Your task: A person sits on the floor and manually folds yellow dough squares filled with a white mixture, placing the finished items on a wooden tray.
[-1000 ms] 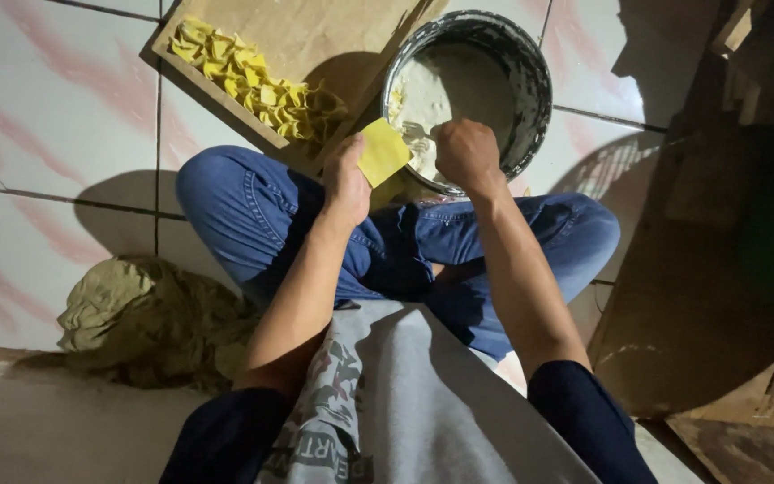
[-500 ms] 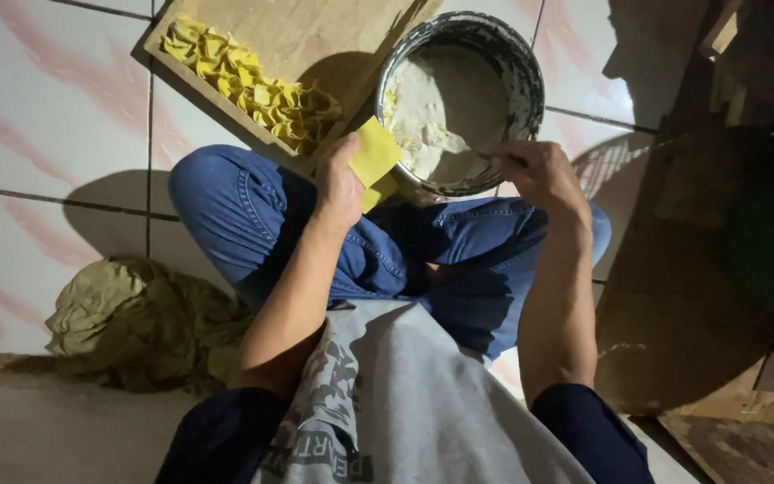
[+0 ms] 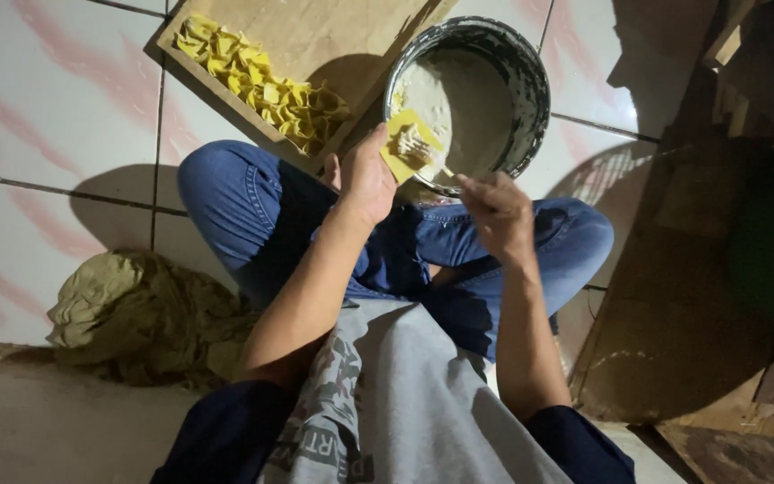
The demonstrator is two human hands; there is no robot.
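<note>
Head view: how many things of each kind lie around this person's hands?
Yellow wrapper in left hand: 1
Bowl of pale filling: 1
Thin utensil in right hand: 1
Wooden tray of folded yellow pieces: 1
Crumpled olive cloth: 1
Total: 5

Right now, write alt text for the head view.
A seated person's left hand holds a yellow wrapper while the right hand spreads pale filling on it over a bowl. Folded wrappers fill a wooden tray.
</note>
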